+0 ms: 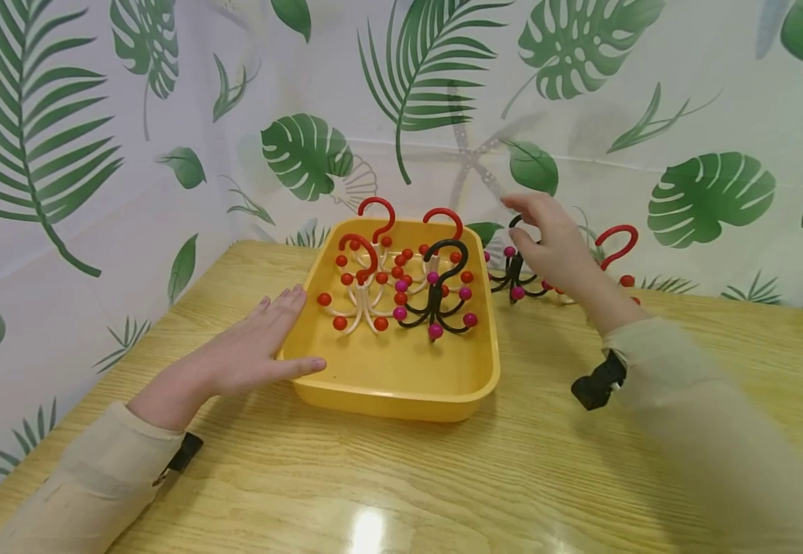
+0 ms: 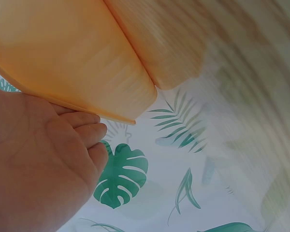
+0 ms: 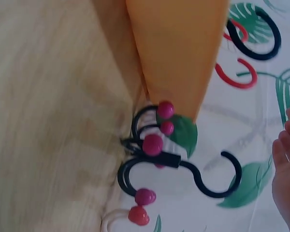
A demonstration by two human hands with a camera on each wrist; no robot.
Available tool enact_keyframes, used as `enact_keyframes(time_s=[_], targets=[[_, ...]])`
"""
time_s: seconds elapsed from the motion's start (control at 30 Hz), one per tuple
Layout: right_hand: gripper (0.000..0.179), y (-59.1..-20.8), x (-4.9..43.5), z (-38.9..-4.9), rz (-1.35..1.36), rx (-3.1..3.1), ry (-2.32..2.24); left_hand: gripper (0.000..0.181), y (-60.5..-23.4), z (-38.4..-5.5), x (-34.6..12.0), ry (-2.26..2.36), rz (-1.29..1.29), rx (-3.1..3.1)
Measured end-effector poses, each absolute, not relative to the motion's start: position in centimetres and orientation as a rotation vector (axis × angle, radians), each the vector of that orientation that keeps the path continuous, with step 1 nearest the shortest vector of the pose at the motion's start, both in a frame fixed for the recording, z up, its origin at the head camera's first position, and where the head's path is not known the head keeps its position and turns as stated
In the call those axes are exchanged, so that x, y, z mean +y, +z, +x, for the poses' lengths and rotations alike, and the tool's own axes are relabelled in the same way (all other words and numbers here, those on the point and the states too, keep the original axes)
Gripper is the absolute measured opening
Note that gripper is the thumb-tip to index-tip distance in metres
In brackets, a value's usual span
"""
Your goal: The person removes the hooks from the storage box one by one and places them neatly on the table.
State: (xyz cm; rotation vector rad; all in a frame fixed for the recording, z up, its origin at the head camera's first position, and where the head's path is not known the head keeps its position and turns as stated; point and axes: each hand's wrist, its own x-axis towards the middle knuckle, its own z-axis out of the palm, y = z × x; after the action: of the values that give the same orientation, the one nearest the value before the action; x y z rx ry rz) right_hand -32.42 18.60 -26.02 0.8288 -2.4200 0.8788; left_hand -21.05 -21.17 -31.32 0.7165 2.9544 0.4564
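Observation:
My left hand (image 1: 252,350) rests along the left rim of a yellow plastic bin (image 1: 380,375), fingers extended and thumb over the near corner. Inside the bin stand several multi-arm hook hangers: a black one (image 1: 435,296) with pink ball tips, and cream ones with red hooks (image 1: 363,296) and red balls. Right of the bin, another black hook hanger (image 3: 164,158) with pink balls stands upright on the table. My right hand (image 1: 555,242) hovers close above it, partly covering it in the head view. In the right wrist view, the fingers are loosely bent beside its hook, holding nothing.
A red-hooked hanger (image 1: 619,245) stands farther right, partly behind my right hand. The wood-grain table (image 1: 249,477) meets a leaf-print backdrop (image 1: 443,138) right behind the bin and hangers. A black strap (image 1: 598,381) is on my right wrist.

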Motion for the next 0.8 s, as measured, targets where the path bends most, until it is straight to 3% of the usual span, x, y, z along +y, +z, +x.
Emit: enact_keyframes(time_s=[0.47, 0.8], targets=[[0.055, -28.0, 15.0, -31.4, 1.011, -2.565, 0.890, 0.105, -31.3, -21.1, -21.2, 0.443, 0.705, 2.958], [0.055, -28.6, 14.1, -31.3, 1.029, -2.544, 0.927, 0.104, -31.2, -21.0, -21.2, 0.442, 0.710, 2.959]])
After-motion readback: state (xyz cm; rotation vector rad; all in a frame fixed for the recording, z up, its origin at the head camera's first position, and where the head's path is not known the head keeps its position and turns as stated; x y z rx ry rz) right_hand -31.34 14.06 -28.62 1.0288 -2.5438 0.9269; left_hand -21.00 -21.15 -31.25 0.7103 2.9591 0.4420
